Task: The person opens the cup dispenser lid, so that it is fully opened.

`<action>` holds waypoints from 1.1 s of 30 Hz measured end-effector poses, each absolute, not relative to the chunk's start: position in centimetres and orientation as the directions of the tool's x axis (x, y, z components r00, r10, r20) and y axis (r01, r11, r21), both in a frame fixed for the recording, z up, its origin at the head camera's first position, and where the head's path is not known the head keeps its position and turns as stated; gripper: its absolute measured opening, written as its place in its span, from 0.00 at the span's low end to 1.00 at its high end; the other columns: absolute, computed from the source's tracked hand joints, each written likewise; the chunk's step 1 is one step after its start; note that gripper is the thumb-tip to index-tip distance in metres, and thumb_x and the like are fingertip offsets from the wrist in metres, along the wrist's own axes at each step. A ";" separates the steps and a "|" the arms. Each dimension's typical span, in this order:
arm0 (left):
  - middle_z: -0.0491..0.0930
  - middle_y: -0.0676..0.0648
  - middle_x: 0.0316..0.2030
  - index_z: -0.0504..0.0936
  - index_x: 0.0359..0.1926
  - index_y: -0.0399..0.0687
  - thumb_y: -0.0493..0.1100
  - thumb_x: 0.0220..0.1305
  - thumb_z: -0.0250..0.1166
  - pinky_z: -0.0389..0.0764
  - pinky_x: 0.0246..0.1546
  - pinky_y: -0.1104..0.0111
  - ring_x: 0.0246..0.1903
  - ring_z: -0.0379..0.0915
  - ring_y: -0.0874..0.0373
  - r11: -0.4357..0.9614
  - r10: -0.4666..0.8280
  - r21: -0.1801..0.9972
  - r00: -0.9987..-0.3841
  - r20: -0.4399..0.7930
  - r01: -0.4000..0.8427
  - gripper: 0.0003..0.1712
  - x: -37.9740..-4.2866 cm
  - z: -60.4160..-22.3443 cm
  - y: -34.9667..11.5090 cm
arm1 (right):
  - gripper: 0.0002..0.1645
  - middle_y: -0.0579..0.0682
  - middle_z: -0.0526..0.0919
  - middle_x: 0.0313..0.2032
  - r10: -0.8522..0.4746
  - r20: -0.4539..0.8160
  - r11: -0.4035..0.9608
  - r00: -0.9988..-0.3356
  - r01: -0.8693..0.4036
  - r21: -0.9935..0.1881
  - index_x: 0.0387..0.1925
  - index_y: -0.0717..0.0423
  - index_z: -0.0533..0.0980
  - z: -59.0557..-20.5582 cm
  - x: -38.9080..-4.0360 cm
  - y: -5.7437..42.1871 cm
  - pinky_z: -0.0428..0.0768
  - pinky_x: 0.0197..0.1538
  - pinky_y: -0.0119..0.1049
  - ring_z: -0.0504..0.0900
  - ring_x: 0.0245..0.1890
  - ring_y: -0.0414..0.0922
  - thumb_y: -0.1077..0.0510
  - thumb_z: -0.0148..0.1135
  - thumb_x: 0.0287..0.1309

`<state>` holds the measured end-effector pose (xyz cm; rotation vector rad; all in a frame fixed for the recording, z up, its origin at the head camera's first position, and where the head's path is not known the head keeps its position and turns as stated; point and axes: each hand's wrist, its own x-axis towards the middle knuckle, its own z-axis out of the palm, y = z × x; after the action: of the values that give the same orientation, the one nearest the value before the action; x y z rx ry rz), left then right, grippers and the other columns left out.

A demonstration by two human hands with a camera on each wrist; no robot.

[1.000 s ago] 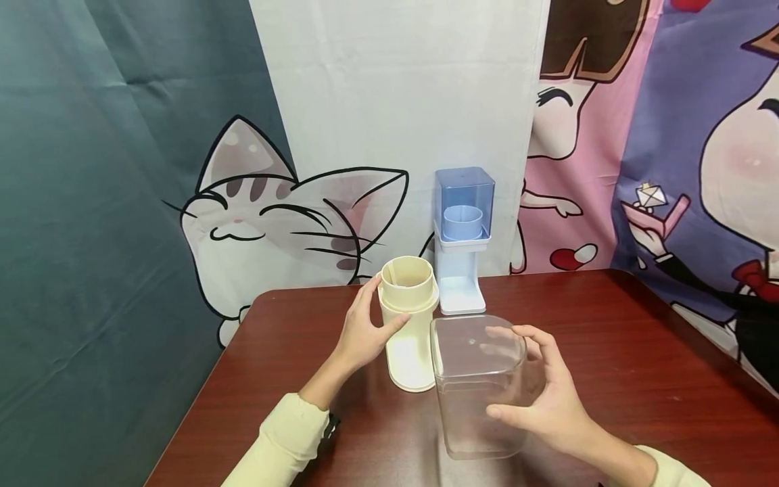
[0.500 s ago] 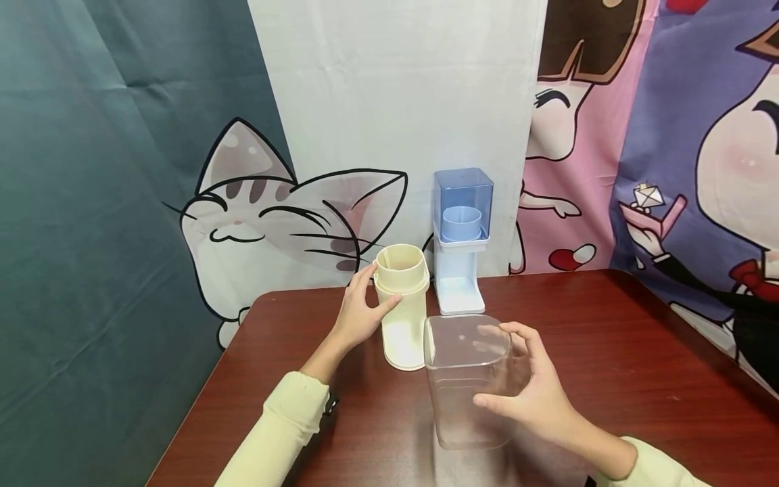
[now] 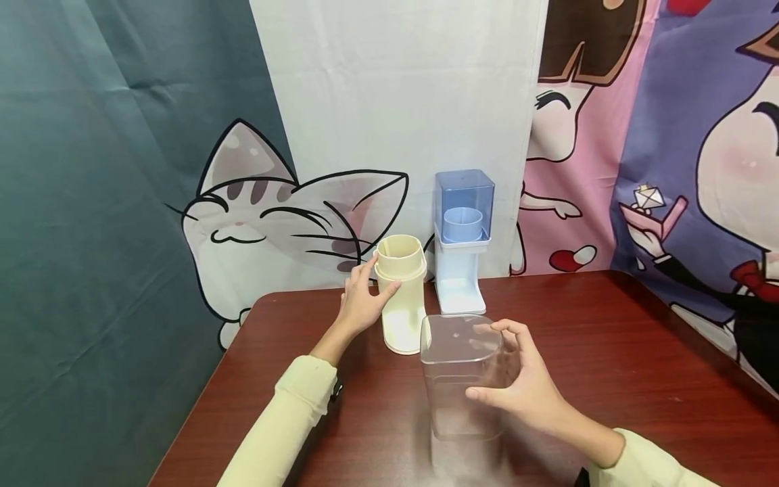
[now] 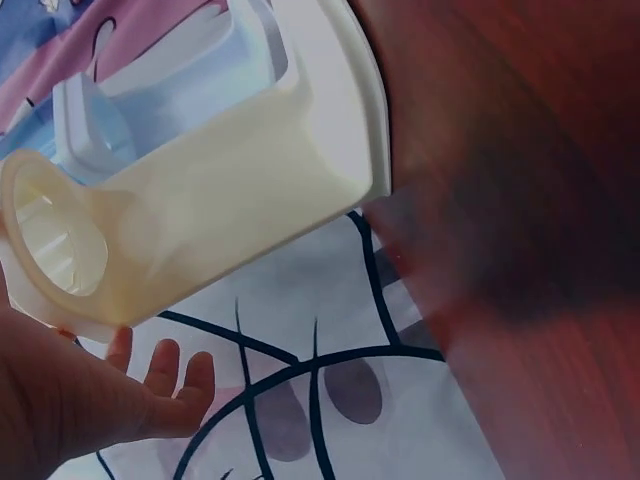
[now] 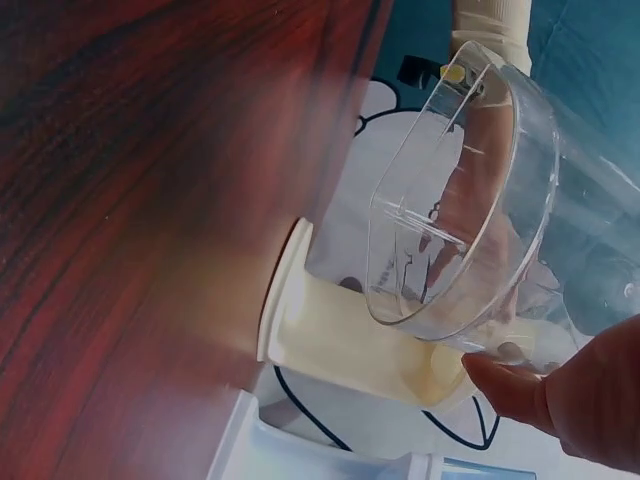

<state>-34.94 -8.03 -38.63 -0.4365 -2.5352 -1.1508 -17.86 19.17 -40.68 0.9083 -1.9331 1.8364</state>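
A cream dispenser stand (image 3: 404,321) with a round open collar on top and a rounded foot stands left of centre. My left hand (image 3: 361,302) holds its upper part, thumb at the front and fingers along the left side. In the left wrist view several fingers of that hand (image 4: 100,395) show beneath the collar end of the stand (image 4: 240,190). My right hand (image 3: 531,382) grips a clear box-shaped cover (image 3: 453,392) by its right side. The right wrist view shows the cover's open rim (image 5: 385,250) facing the tabletop, with the cover apart from the cream stand (image 5: 340,340).
Behind and right of the cream stand is a similar white and blue dispenser (image 3: 461,274), a see-through blue cover over its collar. Both stand on a dark red wooden table (image 3: 608,352). A printed cloth backdrop (image 3: 389,101) hangs close behind the table's far edge.
My left hand and the cream stand have moved away from me, toward the far edge. My right hand has shifted slightly left with the clear cover still in it.
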 end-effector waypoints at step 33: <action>0.62 0.47 0.70 0.58 0.76 0.56 0.71 0.66 0.53 0.56 0.54 0.36 0.63 0.58 0.39 0.755 0.093 0.580 -0.926 0.366 0.305 0.44 -41.5 -36.8 -7.6 | 0.52 0.58 0.76 0.54 -0.212 0.539 0.099 -0.816 -0.566 -0.818 0.59 0.59 0.58 -41.1 -21.6 17.7 0.81 0.49 0.35 0.81 0.49 0.44 0.70 0.82 0.35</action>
<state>-41.46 -7.58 -36.77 -0.3080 -2.6382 -0.9508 -21.59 17.73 -41.14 0.7711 -2.0962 1.7749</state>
